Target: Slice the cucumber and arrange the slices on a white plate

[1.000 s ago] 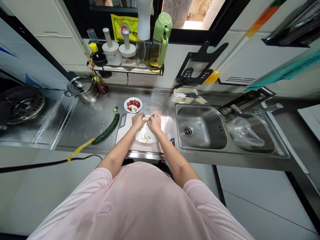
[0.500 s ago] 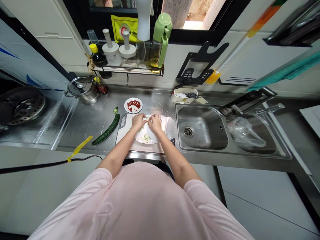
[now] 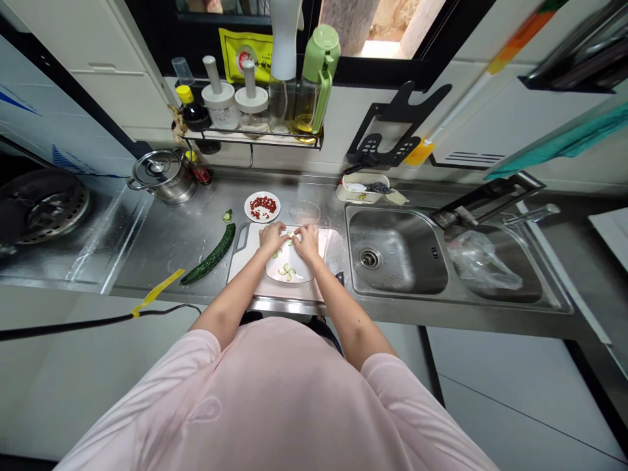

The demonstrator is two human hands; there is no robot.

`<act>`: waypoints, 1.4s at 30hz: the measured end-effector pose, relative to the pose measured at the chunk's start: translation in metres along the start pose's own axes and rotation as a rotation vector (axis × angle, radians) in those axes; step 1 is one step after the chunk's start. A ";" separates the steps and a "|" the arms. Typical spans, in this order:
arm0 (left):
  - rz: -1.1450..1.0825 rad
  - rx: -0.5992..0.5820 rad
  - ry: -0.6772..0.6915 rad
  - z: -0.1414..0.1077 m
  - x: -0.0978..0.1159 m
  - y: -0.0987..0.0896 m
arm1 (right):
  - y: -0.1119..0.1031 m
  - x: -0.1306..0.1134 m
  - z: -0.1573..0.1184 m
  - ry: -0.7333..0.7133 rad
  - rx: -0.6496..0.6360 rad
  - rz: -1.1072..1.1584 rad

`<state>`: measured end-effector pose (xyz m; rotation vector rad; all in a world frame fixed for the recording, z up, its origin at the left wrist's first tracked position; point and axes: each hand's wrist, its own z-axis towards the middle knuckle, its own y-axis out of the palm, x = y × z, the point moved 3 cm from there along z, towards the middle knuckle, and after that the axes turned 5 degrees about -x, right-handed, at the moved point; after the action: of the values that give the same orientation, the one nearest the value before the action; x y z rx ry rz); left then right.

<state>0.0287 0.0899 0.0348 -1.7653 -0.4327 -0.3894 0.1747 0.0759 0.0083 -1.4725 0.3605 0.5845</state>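
My left hand (image 3: 273,238) and my right hand (image 3: 306,242) meet over the far part of a white plate (image 3: 275,271). The fingers of both are bent into pinches around a small cluster of pale green slices; what sits between the fingertips is too small to make out. Nearer me on the plate, thin cucumber slices (image 3: 287,271) form a pinwheel, and a few more lie by my left wrist. Under the plate is a white cutting board (image 3: 239,256). To its left rests a long dark green cucumber (image 3: 210,256), with a cut cucumber end (image 3: 227,215) beyond it.
A small white dish (image 3: 277,211) of red bits stands behind the board. A dark knife handle (image 3: 339,278) shows at the board's right, near the sink (image 3: 400,258). A lidded steel pot (image 3: 161,175) is back left, beneath a bottle rack (image 3: 255,140).
My right fingers have shifted slightly at the far slices, and the piece seen at their tips is now less visible. My left hand has hardly moved.
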 end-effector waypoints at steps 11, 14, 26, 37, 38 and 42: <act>0.000 0.005 0.009 -0.001 0.001 0.001 | 0.000 -0.001 -0.001 0.005 0.000 -0.012; -0.004 0.011 0.013 -0.001 0.000 0.001 | -0.004 -0.004 -0.001 0.003 0.026 0.004; -0.018 0.006 0.009 -0.003 0.001 -0.002 | -0.031 -0.022 -0.027 0.024 0.182 0.087; -0.125 0.112 -0.009 0.003 -0.010 -0.016 | -0.045 -0.016 -0.063 0.043 0.282 0.175; -0.137 0.131 -0.028 0.006 -0.014 -0.020 | -0.046 -0.016 -0.065 0.046 0.284 0.181; -0.192 0.214 -0.110 0.020 -0.033 -0.039 | -0.051 -0.016 -0.074 0.042 0.298 0.199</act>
<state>-0.0180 0.1145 0.0477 -1.5464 -0.7002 -0.3671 0.1997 0.0007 0.0531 -1.1711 0.6059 0.6288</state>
